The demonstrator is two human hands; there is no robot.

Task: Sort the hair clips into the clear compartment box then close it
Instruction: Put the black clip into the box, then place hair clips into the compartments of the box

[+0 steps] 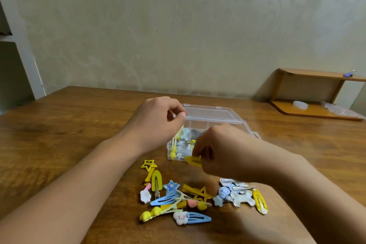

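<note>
- Yellow flat snap hair clip (pixel 193 161) is pinched between the curled fingers of my right hand (pixel 223 150), just at the near edge of the clear plastic compartment box (pixel 210 125).
- My left hand (pixel 156 123) hovers over the box's left side, fingers curled with thumb and forefinger tips together; whether they hold anything, I cannot tell.
- Box lid is open, several clips inside.
- Loose pile of yellow and blue hair clips (pixel 178 198) lies on the wooden table (pixel 69 134), nearer me than the box.

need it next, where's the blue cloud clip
In the head view, the blue cloud clip lies at the near edge of the clip pile, just right of the yellow heart clip.
</note>
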